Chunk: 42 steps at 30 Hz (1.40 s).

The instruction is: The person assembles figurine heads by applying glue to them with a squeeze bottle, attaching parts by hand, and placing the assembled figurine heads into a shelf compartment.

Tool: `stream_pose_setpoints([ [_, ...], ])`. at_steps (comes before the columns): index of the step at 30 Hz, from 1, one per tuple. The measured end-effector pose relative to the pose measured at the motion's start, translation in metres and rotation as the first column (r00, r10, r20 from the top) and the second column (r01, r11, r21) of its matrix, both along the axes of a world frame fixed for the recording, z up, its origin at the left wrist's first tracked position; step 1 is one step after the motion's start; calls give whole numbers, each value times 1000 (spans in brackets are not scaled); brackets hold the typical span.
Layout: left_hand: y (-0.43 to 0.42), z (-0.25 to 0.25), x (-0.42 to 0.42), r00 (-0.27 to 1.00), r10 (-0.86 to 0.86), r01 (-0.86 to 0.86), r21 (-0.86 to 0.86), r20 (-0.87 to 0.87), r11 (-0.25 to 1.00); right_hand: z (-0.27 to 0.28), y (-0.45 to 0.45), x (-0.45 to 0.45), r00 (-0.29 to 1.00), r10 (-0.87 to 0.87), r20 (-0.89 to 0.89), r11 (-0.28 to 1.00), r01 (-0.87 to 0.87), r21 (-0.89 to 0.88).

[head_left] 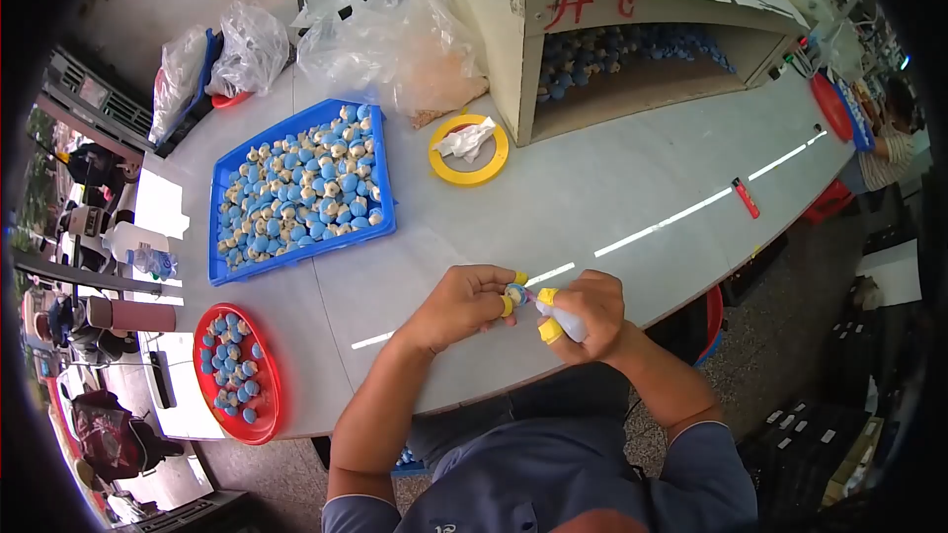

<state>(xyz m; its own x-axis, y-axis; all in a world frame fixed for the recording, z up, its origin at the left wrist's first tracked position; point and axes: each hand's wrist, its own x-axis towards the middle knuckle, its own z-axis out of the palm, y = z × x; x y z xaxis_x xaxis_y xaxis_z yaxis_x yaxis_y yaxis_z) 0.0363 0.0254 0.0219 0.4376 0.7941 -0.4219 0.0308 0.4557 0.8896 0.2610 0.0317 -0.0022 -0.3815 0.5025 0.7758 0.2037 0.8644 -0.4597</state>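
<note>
My left hand (462, 308) is closed, pinching a small blue-and-cream figure piece (515, 293) between yellow-wrapped fingertips above the table's near edge. Close on its right, my right hand (590, 308) is wrapped round a whitish squeeze bottle (567, 323), its narrow tip pointing at the piece. Whether tip and piece touch, I cannot tell. Yellow wrapping also covers fingertips of my right hand. Many similar pieces fill a blue tray (388, 183) farther left. A red round tray (274, 397) at the left edge holds several more, mostly blue side up.
A yellow tape ring (442, 170) with crumpled white tissue stands mid-table. Behind it are clear plastic bags (395, 39) and a box shelf (509, 59) holding blue pieces. A red lighter-like object (746, 197) lies right. A pink bottle (133, 315) stands far left; another person (889, 143) sits far right.
</note>
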Motion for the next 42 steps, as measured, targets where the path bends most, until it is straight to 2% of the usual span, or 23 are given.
stream_pose_setpoints([
  [6,0,-2,-1,1000,-7,7,2,-7,1000,5,-1,4,1000,6,-8,1000,-6,16],
  [12,1,0,0,997,24,-23,-16,76,1000,-3,-1,12,982,-72,-172,996,63,-58],
  [16,2,0,-1,990,82,-71,-97,119,993,-11,-4,20,972,-152,-179,971,114,-208],
  [20,3,-8,-3,967,166,-133,-173,194,976,-9,-9,24,925,-238,-295,867,66,-494],
  [21,3,-9,-3,959,189,-150,-188,209,971,-8,-7,30,921,-274,-276,840,90,-535],
  [24,2,-5,-3,953,191,-154,-169,234,974,-6,0,60,917,-358,-176,750,170,-639],
  [27,2,-12,-8,949,137,-114,-98,285,989,1,13,94,856,-462,-235,683,174,-710],
  [30,2,-16,-9,934,143,-122,-84,328,989,4,28,149,807,-563,-179,644,294,-706],
  [33,2,-9,-5,942,199,-159,-161,271,974,16,45,198,684,-722,-108,541,460,-705],
  [36,3,-10,-8,932,178,-132,-161,316,978,-3,73,275,575,-818,13,466,677,-570],
  [39,3,-11,-11,930,150,-103,-153,335,983,-22,99,341,452,-887,96,355,800,-484],
  [42,1,-10,-6,926,200,-145,-187,321,972,-41,122,388,341,-925,167,260,888,-378],
])
